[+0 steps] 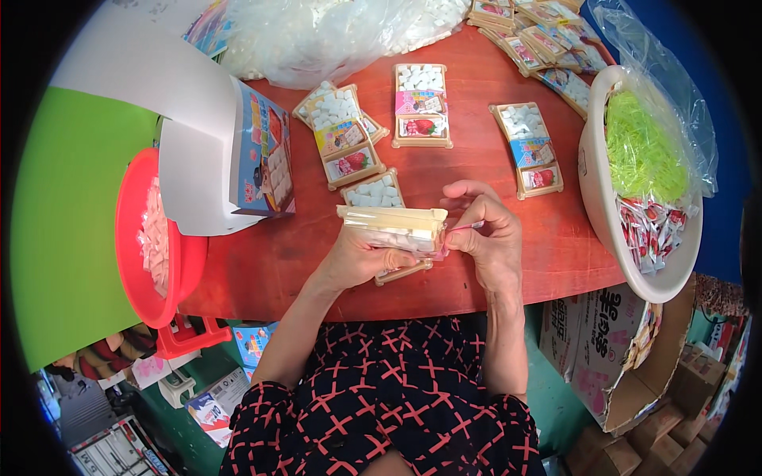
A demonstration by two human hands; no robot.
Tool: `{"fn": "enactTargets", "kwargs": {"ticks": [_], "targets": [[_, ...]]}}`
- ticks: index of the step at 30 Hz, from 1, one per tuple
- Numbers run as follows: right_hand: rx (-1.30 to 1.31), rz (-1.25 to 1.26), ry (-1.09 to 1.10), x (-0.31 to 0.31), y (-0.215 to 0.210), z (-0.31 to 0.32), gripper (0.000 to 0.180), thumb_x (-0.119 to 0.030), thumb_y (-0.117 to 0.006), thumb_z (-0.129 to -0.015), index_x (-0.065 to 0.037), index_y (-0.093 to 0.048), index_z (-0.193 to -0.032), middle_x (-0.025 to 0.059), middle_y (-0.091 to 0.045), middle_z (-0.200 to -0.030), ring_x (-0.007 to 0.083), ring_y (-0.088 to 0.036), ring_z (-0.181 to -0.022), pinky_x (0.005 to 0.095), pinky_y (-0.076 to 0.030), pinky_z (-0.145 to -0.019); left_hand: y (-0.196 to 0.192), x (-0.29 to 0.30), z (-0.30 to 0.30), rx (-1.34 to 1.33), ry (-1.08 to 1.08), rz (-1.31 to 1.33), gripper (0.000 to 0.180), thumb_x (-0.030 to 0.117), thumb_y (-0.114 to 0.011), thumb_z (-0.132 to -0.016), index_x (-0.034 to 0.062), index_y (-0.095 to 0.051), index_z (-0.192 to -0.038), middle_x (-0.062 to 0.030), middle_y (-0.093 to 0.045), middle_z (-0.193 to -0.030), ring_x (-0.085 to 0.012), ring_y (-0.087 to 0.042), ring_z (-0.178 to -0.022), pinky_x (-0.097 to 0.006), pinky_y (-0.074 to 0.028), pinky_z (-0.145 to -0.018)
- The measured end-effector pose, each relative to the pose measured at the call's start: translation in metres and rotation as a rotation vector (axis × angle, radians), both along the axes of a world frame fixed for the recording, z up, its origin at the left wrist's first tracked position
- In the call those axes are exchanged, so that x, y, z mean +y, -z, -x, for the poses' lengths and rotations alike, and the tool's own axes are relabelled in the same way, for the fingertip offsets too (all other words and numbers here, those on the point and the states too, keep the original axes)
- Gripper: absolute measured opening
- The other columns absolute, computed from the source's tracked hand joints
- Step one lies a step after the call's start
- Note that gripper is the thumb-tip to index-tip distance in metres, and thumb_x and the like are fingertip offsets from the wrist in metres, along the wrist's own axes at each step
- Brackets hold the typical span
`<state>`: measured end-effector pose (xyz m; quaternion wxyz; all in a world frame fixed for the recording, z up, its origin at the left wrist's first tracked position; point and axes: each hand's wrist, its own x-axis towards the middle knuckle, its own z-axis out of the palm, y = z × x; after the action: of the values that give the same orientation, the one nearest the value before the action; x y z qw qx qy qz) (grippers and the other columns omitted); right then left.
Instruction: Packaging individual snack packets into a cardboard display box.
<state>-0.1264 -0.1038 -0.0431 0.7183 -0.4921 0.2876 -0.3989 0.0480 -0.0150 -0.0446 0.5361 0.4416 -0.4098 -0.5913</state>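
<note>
My left hand (pixel 349 255) grips a small tray pack (pixel 393 228) of white candy pieces. It is tilted on its side above the table edge, with a cream rim and clear film. At its right end my right hand (pixel 490 234) pinches a thin pink strip (pixel 467 227), its fingers closed; what the strip belongs to is partly hidden. Beneath the held pack lies another tray (pixel 373 190) with whitish pieces, largely covered by my hands. Beyond it, a pack with a yellow band (pixel 337 137) rests across another. Packs with a pink band (pixel 421 103) and a blue band (pixel 532 151) lie apart.
An open display box (pixel 266 151) and a red basin (pixel 127 230) of pink pieces stand left. On the right, a white basin (pixel 591 166) holds green shreds and red sachets. A large clear bag (pixel 317 47) and piled packs (pixel 540 40) occupy the red table's (pixel 548 246) far side.
</note>
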Motion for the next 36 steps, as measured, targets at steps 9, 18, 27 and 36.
{"fn": "enactTargets", "kwargs": {"ticks": [9,18,27,36], "targets": [[0.077,0.128,0.058,0.001,-0.002,0.002,0.021,-0.007,-0.080,-0.059,-0.005,-0.061,-0.067,0.0057,-0.055,-0.113,0.0157,-0.055,-0.095,0.0298,-0.046,-0.083,-0.001,0.003,-0.003,-0.078,-0.007,-0.043,0.046,0.013,-0.076,-0.073,-0.0005,-0.057,-0.113,-0.0082,-0.065,-0.103,-0.0155,-0.062,-0.093,-0.029,-0.050,-0.081],[0.039,0.079,0.028,0.000,0.002,-0.004,0.021,-0.006,-0.081,-0.054,-0.005,-0.063,-0.065,0.0059,-0.054,-0.114,0.0166,-0.055,-0.097,0.0322,-0.044,-0.085,0.003,0.002,-0.006,0.072,0.037,0.049,0.050,0.018,-0.076,-0.073,0.0007,-0.056,-0.116,-0.0082,-0.064,-0.106,-0.0167,-0.061,-0.096,-0.030,-0.050,-0.081],[0.040,0.119,0.000,0.002,0.001,0.002,0.024,-0.011,-0.084,-0.051,-0.006,-0.065,-0.065,0.0060,-0.053,-0.118,0.0179,-0.053,-0.100,0.0326,-0.043,-0.086,-0.002,0.002,0.000,-0.035,0.116,-0.045,0.023,0.015,-0.070,-0.077,-0.0001,-0.065,-0.093,-0.0096,-0.066,-0.100,-0.0171,-0.063,-0.082,-0.029,-0.049,-0.066],[-0.057,0.638,-0.183,0.007,-0.019,0.023,0.011,-0.017,-0.072,-0.067,-0.007,-0.072,-0.072,0.0219,-0.045,-0.125,0.0294,-0.052,-0.107,0.0387,-0.045,-0.087,-0.043,0.016,0.008,-0.530,0.092,0.533,0.031,0.014,-0.077,-0.066,0.0259,-0.069,-0.095,-0.0029,-0.046,-0.107,-0.0240,-0.044,-0.103,-0.035,-0.036,-0.087]]}}
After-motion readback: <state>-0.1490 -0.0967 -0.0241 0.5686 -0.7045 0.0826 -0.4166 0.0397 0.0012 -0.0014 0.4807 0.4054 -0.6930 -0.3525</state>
